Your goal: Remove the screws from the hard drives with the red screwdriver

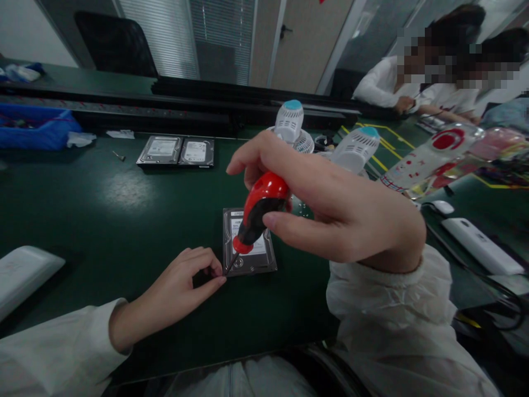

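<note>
A hard drive [252, 259] lies flat on the dark green table [124, 209] in front of me. My right hand [330, 204] is wrapped around a red and black screwdriver [258, 212], whose tip meets the drive's near left corner. My left hand [182, 289] rests on the table at that same corner, fingers curled and pinched together beside the screwdriver tip. What the pinch holds, if anything, is too small to make out.
Two more hard drives [177, 151] lie side by side farther back. A loose screw [119, 156] and a blue bin [33, 128] sit at the left. White devices [355, 148] and a clear bottle [433, 160] stand to the right. Two other people [413, 82] work at the far right.
</note>
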The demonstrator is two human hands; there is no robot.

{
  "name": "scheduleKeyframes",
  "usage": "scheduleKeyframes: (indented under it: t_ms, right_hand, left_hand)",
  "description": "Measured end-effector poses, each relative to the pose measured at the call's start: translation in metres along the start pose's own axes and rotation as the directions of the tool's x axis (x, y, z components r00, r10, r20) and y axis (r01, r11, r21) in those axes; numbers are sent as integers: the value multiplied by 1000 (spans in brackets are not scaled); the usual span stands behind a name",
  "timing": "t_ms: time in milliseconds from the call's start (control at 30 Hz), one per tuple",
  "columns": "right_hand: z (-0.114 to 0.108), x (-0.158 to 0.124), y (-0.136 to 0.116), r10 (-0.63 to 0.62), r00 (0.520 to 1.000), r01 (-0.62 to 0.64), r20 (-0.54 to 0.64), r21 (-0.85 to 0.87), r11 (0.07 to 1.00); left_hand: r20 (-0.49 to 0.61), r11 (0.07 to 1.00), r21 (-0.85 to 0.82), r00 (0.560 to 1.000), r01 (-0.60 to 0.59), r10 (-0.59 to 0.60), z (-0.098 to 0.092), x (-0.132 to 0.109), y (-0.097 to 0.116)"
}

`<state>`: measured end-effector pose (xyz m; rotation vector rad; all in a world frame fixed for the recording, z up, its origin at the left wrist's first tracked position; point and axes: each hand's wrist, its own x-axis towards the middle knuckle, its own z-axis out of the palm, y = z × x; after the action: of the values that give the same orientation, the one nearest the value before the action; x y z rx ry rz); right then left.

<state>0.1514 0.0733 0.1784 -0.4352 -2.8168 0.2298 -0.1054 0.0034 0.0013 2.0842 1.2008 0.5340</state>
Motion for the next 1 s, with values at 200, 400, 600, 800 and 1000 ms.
scheduleKeyframes:
  t_ms: [200, 400, 600, 800, 1000]
  right_hand:
    - [3, 0, 0, 46, 997, -43, -68, 42, 998]
    - [1, 0, -1, 25, 999, -24, -41, 12, 1000]
    - [-2, 0, 0, 33, 999, -33, 13, -3, 999]
    - [-2, -2, 2, 39, 999, -39, -24, -8, 999]
    - [-1, -4, 3, 51, 999, -51, 5, -2, 999]
  left_hand:
    - [-14, 1000, 7, 1000, -13, 13, 0, 0, 0]
    - [-31, 1000, 19, 999, -20, 21, 1, 0, 0]
    - [-31, 1000, 5, 999, -28, 29, 0, 1, 1]
    - [-19, 1000, 9, 1000, -18, 18, 0, 0, 1]
    - [-25, 1000, 2, 999, -30, 30, 0, 1, 0]
